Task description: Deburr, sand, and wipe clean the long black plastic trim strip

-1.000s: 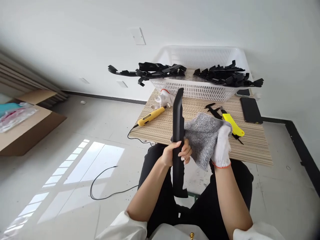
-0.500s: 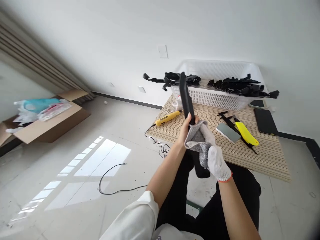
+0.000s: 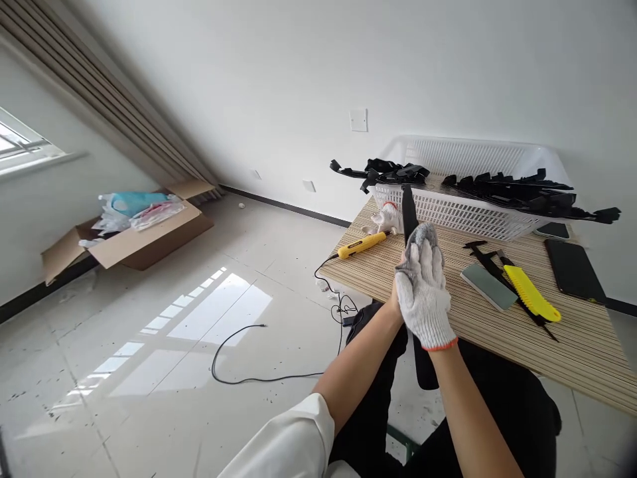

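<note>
A long black part (image 3: 409,211) stands up from between my hands, its lower end showing below them over my lap. My left hand (image 3: 397,299), bare, is wrapped round its middle, mostly hidden behind the other hand. My right hand (image 3: 425,299), in a white knitted glove with an orange cuff, presses a grey cloth (image 3: 424,234) against the part. To the left on the table lies a yellow corded tool (image 3: 361,245), with a white glove (image 3: 387,218) behind it.
Black strips (image 3: 507,189) lie across a white basket (image 3: 460,214) on the wooden table (image 3: 497,326). At right are a yellow cutter (image 3: 531,292), black calipers (image 3: 490,265), a grey-green block (image 3: 489,287) and a phone (image 3: 574,269). An open carton (image 3: 154,240) and a cable (image 3: 215,362) are on the floor.
The view has swung left, so the scene sits further right. My gloved right hand has turned and flattened the cloth over the black part, which now shows its narrow edge.
</note>
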`<state>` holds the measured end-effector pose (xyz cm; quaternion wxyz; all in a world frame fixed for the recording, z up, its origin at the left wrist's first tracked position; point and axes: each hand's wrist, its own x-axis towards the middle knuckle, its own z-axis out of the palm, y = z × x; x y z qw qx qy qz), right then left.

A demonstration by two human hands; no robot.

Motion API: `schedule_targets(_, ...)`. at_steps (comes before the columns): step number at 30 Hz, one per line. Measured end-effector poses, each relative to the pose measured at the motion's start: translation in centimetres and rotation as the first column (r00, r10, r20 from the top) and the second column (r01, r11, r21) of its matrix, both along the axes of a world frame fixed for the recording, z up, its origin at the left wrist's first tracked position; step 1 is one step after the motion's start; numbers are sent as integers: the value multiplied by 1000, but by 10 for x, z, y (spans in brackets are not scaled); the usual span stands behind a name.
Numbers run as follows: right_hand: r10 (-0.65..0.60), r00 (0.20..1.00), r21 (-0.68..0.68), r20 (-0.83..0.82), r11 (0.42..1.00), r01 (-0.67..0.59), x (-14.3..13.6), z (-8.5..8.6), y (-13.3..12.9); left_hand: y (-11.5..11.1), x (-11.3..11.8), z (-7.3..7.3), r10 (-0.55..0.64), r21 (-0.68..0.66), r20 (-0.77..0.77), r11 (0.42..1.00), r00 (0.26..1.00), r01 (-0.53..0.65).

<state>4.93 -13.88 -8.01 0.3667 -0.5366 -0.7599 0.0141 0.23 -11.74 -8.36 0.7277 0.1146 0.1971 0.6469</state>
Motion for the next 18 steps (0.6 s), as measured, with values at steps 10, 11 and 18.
schedule_targets(10,40,998,-41,47,998,-38,24,-8,-84,3,-15,17,-54,-106,36,993,998,58)
schedule_targets(11,26,999,-48,45,999,-24,27,-10,-98,2,-16,19,-54,-117,29,991,998,57)
schedule_targets(18,3,997,-47,76,999,1,30,-11,-108,3,-8,18,5,-133,-30,991,1000,-9)
